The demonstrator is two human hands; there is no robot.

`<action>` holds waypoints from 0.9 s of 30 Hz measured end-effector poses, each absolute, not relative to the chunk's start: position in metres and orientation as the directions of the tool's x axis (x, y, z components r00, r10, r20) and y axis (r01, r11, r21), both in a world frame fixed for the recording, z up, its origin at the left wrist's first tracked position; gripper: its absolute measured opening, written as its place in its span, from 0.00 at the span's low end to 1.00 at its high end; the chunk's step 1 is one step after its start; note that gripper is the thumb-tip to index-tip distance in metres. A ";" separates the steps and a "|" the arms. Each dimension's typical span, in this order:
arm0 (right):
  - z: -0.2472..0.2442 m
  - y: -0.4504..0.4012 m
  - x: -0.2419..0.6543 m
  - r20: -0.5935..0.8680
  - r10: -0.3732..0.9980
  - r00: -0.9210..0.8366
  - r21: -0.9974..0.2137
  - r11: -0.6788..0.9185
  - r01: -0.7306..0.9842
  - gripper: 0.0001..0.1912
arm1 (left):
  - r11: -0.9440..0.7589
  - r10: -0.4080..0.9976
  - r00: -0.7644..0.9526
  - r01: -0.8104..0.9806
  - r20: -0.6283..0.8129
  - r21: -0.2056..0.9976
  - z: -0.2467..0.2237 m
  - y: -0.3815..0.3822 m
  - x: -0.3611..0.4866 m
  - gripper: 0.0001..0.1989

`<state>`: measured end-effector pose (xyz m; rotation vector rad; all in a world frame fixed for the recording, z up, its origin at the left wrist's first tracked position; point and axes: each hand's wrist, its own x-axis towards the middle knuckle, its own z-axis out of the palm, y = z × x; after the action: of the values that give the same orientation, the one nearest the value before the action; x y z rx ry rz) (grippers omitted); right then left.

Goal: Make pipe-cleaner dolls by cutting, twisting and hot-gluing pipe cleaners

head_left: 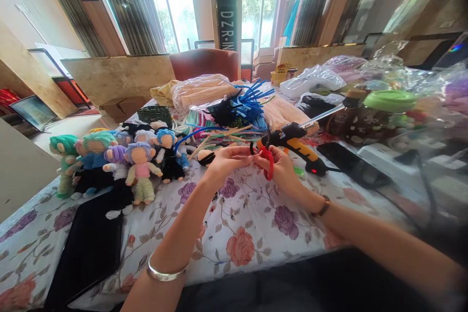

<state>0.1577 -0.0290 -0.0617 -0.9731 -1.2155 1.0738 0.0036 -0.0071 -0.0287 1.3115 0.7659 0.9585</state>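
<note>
My left hand is closed in a pinch on a short black pipe cleaner, whose end sticks up above the fingertips. Close beside it, my right hand is closed around red-handled scissors; the blades are mostly hidden by the fingers. The fingertips of both hands nearly meet. Just behind the right hand lies a black and yellow glue gun with a clear glue stick standing out of its back and a red light on its handle. A small doll head with a black band rests left of my left hand.
Several finished yarn-like dolls stand at the left, near a black tablet-like slab. Bundled pipe cleaners are heaped at the back. On the right are a dark phone, a white power strip and a green-lidded jar. A flowered cloth covers the table.
</note>
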 end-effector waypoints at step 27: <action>-0.062 -0.038 0.156 0.212 0.974 -0.072 -0.971 0.219 0.098 0.23 | -0.181 0.981 -0.018 -0.472 0.195 0.863 -0.016 -0.010 0.010 0.13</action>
<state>0.1564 -0.0381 -0.0618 -1.0909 -1.4267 1.0376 0.0105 -0.0096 -0.0164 0.9819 0.7169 1.5192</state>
